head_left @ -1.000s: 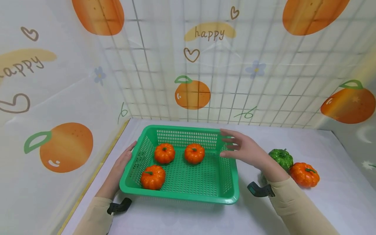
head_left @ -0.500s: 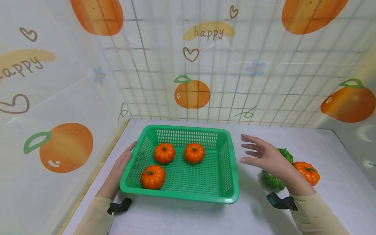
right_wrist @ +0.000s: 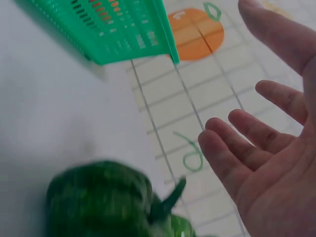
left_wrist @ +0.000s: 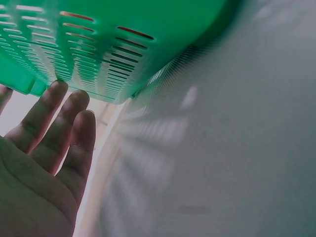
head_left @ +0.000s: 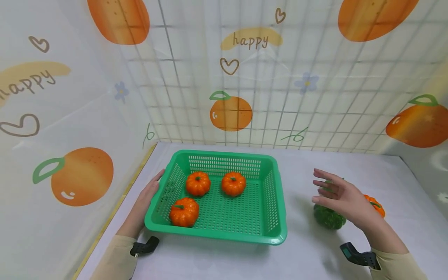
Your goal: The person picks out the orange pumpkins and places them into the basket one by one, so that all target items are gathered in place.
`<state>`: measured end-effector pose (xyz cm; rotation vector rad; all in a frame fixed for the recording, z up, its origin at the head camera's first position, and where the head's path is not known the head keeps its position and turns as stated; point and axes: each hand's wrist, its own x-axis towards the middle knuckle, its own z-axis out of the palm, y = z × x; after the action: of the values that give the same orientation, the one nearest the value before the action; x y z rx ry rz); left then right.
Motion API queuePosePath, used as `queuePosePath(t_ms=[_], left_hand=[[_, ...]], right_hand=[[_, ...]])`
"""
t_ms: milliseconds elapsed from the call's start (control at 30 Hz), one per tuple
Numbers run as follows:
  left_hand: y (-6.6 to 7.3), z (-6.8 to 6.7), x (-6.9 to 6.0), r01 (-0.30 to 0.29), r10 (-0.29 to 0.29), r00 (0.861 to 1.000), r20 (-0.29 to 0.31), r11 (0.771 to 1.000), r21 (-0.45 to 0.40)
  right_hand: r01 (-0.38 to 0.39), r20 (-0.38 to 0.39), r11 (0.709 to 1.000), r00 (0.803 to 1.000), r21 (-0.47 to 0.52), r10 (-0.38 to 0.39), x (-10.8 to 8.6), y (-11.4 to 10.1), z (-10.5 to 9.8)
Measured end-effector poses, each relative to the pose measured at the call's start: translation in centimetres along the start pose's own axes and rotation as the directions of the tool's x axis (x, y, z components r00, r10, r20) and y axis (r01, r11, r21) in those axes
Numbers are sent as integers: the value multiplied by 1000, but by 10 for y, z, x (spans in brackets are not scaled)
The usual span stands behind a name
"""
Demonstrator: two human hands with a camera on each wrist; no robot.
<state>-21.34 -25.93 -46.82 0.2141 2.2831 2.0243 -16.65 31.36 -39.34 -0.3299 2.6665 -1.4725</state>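
Observation:
A green plastic basket (head_left: 238, 236) holds orange toy pumpkins: one pumpkin (head_left: 198, 183) at the back left, another pumpkin (head_left: 233, 184) at the back middle, a third pumpkin (head_left: 184, 212) at the front left. My left hand (head_left: 144, 200) lies along the basket's left side with straight fingers; in the left wrist view, fingertips (left_wrist: 58, 86) meet the slotted wall. To the basket's right, my right hand (head_left: 346, 198) hovers with spread, relaxed fingers, holding nothing. Beneath it sits a green pumpkin (head_left: 329, 217), also in the right wrist view. The hand mostly hides another green pumpkin and partly covers an orange pumpkin (head_left: 378, 207).
The basket stands on a white table (head_left: 210, 260). A printed curtain (head_left: 266, 89) with oranges and a grid closes off the back, and another curtain (head_left: 80, 124) runs along the left. A grey-white panel (head_left: 434, 182) borders the right.
My right hand has moved from the basket's right rim rightward to above the green pumpkins, its fingers staying loose. My left hand and the basket stay in place.

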Motion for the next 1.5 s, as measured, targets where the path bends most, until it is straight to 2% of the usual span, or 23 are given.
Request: queuePosePath(t_ms=[233, 433, 533, 733, 900, 1000, 1100, 1167, 1233, 1300, 1367, 1433, 1467, 1500], left_hand=[[1, -1, -1, 21, -21, 1000, 3, 999, 31], [1, -2, 1, 40, -40, 999, 13, 999, 35], [0, -3, 2, 36, -37, 999, 23, 999, 35], [-1, -4, 3, 7, -8, 999, 37, 999, 42], [-2, -5, 2, 8, -8, 1000, 26, 1000, 27], [-2, -5, 2, -4, 3, 1000, 28, 1000, 17], [-3, -5, 2, -24, 23, 999, 31, 1000, 16], [-3, -4, 3, -21, 20, 999, 28, 1000, 18], [-2, -4, 3, -14, 14, 999, 30, 1000, 10], [-1, -3, 3, 1, -1, 1000, 29, 1000, 8], [-1, -3, 3, 6, -6, 999, 35, 1000, 4], [0, -3, 2, 9, -9, 999, 33, 1000, 4], [0, -3, 1, 11, -11, 999, 32, 1000, 6], [0, -3, 0, 9, -9, 999, 33, 1000, 4]], right_hand=[[-20, -42, 1000, 999, 20, 20, -18, 22, -14], [-76, -113, 996, 990, 51, 82, -31, 41, -26], [-73, -142, 995, 986, 73, 83, -38, 50, -30], [-23, -175, 981, 983, 191, 57, -47, 63, -34], [-49, -254, 996, 965, 75, 67, -52, 69, -39], [-115, -306, 993, 945, 8, 112, -57, 76, -43], [-207, -361, 978, 914, -17, 187, -63, 86, -46], [-279, -394, 960, 885, -19, 249, -68, 90, -47], [-327, -450, 945, 840, 28, 304, -72, 94, -49], [-283, -516, 945, 793, 163, 326, -76, 97, -51], [-180, -571, 941, 757, 286, 318, -79, 100, -53], [-60, -602, 926, 744, 373, 291, -81, 104, -55], [-36, -602, 923, 747, 384, 280, -81, 106, -57], [-65, -595, 930, 752, 363, 285, -81, 109, -57]])
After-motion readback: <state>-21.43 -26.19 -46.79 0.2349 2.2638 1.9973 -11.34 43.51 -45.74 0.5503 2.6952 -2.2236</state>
